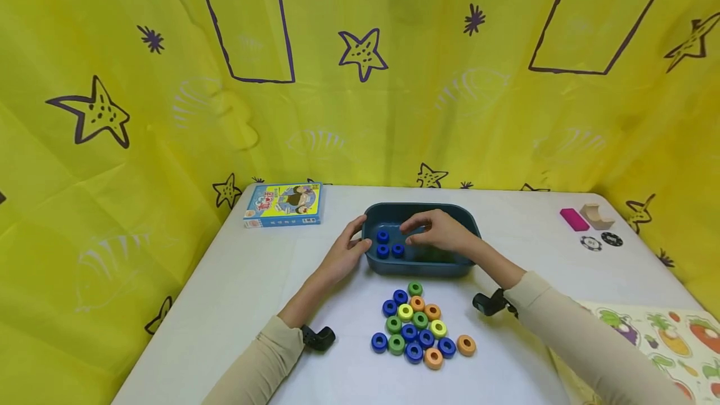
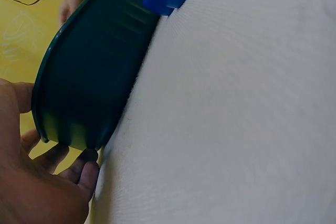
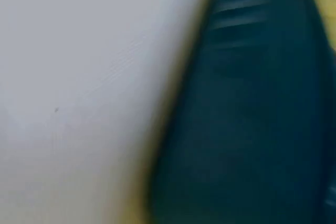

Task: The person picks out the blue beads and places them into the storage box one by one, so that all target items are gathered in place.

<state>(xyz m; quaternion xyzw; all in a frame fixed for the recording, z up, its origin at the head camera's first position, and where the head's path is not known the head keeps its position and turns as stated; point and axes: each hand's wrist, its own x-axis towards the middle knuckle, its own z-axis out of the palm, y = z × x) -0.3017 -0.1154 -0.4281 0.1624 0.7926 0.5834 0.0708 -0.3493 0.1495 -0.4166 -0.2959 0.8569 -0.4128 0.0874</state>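
Note:
A dark teal plastic tub [image 1: 419, 267] stands on the table, with three blue ring-shaped beads [image 1: 382, 250] on its floor at the left end. My left hand [image 1: 344, 255] grips the tub's left end, thumb at the rim and fingers against the outer wall, as the left wrist view also shows on the tub [image 2: 84, 77]. Inside the tub, my right hand [image 1: 441, 231] hovers just right of the blue beads; its thumb and index finger are bent and apart, with nothing visible between them. The right wrist view is blurred and shows mostly the tub's wall [image 3: 247, 114].
Several loose blue, green, orange and yellow beads [image 1: 414, 352] lie in front of the tub. A boxed game [image 1: 284, 205] sits at back left. Far right are a pink block [image 1: 574, 219], a wooden arch [image 1: 597, 216] and two chips [image 1: 612, 239]. A fruit-print sheet [image 1: 647, 342] covers the right front.

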